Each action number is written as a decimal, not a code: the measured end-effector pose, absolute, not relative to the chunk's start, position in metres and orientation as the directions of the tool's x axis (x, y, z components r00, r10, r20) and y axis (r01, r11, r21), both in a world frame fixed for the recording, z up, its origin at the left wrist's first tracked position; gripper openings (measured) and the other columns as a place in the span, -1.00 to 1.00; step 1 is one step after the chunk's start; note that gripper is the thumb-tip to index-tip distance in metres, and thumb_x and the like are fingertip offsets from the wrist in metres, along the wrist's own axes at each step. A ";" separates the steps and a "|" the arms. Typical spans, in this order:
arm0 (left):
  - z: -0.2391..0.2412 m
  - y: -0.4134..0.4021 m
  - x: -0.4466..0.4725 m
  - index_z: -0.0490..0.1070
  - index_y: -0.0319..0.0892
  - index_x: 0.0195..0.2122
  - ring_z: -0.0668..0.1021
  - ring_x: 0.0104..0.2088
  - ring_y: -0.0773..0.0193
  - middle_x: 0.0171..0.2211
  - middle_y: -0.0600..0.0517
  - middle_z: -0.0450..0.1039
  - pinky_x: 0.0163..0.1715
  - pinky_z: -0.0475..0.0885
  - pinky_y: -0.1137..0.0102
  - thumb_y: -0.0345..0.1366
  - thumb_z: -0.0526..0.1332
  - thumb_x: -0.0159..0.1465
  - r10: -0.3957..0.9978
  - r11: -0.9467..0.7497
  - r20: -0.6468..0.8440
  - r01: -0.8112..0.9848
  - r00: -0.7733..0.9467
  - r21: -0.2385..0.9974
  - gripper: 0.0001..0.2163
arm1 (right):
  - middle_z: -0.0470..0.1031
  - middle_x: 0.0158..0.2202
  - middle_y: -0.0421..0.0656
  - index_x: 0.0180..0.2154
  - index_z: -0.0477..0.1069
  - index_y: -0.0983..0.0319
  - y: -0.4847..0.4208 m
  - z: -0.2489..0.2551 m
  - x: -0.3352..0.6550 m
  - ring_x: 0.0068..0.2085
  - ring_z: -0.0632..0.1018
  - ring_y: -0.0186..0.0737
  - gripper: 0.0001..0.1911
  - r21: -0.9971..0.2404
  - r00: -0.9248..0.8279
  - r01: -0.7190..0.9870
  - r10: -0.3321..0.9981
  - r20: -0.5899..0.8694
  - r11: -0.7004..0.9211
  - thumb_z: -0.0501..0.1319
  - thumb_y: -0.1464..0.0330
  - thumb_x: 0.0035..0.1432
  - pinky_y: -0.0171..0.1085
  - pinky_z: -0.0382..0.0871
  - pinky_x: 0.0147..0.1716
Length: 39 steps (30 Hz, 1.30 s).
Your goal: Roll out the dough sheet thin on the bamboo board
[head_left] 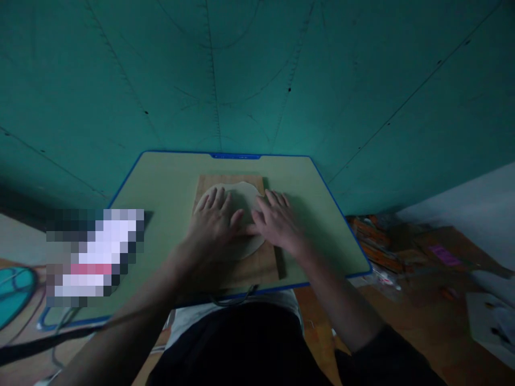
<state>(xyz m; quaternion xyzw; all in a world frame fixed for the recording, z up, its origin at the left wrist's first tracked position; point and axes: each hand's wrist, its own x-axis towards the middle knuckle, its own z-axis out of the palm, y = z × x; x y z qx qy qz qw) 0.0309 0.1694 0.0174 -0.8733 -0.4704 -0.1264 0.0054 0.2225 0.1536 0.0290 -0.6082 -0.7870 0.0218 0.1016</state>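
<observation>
A flat round of pale dough (243, 195) lies on a wooden board (257, 268) in the middle of a green table with a blue rim (322, 182). My left hand (215, 220) rests flat on the left half of the dough, fingers spread and stretched forward. My right hand (277, 221) lies flat on the right half, fingers also stretched out, its thumb close to the left thumb. Both hands cover most of the dough's near part. Neither hand holds anything.
A blurred-out patch (94, 257) sits on the table's left side. A teal wall (257, 69) stands right behind the table. Orange packets and clutter (376, 241) lie on the floor at right, white paper (488, 321) farther right, and a teal object (14, 292) at far left.
</observation>
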 end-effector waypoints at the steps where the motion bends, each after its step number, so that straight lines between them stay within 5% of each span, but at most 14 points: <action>1: 0.015 0.155 0.028 0.29 -0.39 0.25 0.19 0.40 -0.19 0.31 -0.37 0.29 0.33 0.14 -0.09 -0.09 -0.16 0.50 0.812 -0.563 0.252 0.821 0.527 0.097 -0.46 | 0.29 0.35 0.11 0.24 0.35 0.30 0.137 0.027 0.222 0.38 0.26 0.13 -0.51 -0.159 -0.257 0.947 0.956 0.143 0.279 -0.02 0.21 0.43 0.16 0.05 0.36; 7: 0.003 0.042 0.011 -0.10 -0.37 0.45 0.16 0.42 -0.11 0.38 -0.35 0.16 0.32 0.22 -0.02 -0.03 -0.13 0.48 0.768 -0.594 0.345 0.802 0.540 0.068 -0.35 | 0.08 0.45 0.02 0.43 -0.01 0.26 0.027 0.017 0.225 0.45 0.11 0.01 -0.36 -0.231 -0.354 0.893 0.919 0.172 0.387 0.00 0.24 0.41 0.13 0.08 0.39; 16: 0.007 0.131 0.018 0.30 -0.49 0.24 0.25 0.37 -0.19 0.27 -0.41 0.33 0.31 0.23 -0.04 -0.12 -0.22 0.52 0.770 -0.594 0.292 0.804 0.568 0.001 -0.44 | 0.34 0.32 0.10 0.28 0.33 0.35 0.123 0.024 0.223 0.34 0.35 0.08 -0.48 -0.160 -0.310 0.927 0.933 0.182 0.339 -0.01 0.26 0.43 0.08 0.15 0.36; 20: 0.005 0.119 0.019 0.23 -0.50 0.29 0.26 0.37 -0.20 0.27 -0.43 0.32 0.28 0.27 -0.06 -0.04 -0.17 0.51 0.765 -0.582 0.347 0.813 0.543 0.011 -0.39 | 0.32 0.33 0.15 0.27 0.33 0.40 0.110 0.024 0.224 0.36 0.31 0.11 -0.45 -0.122 -0.358 0.916 0.914 0.189 0.383 -0.03 0.21 0.45 0.09 0.13 0.36; 25: 0.006 0.036 0.013 0.08 -0.47 0.38 0.25 0.38 -0.14 0.33 -0.39 0.25 0.29 0.26 0.04 -0.02 -0.05 0.47 0.718 -0.629 0.391 0.777 0.575 0.011 -0.36 | 0.17 0.42 0.09 0.39 0.07 0.42 0.029 0.020 0.234 0.40 0.24 0.01 -0.35 -0.147 -0.434 0.874 0.879 0.196 0.464 0.03 0.22 0.41 0.04 0.22 0.33; 35: 0.002 0.041 0.011 0.23 -0.41 0.32 0.44 0.25 -0.15 0.21 -0.33 0.42 0.15 0.43 -0.02 -0.29 0.05 0.44 0.733 -0.619 0.410 0.783 0.543 0.068 -0.53 | 0.20 0.39 0.16 0.32 0.21 0.34 0.069 0.011 0.237 0.41 0.18 0.12 -0.40 -0.127 -0.479 0.846 0.843 0.246 0.517 0.03 0.11 0.43 0.20 0.09 0.36; 39: 0.009 0.017 0.004 0.21 -0.34 0.35 0.37 0.32 0.02 0.27 -0.24 0.37 0.20 0.44 0.11 -0.49 -0.01 0.40 0.700 -0.674 0.381 0.735 0.604 0.073 -0.52 | 0.14 0.42 0.15 0.33 0.20 0.26 0.069 0.007 0.247 0.45 0.08 0.20 -0.38 -0.144 -0.465 0.850 0.851 0.245 0.506 -0.04 0.03 0.44 0.36 -0.02 0.34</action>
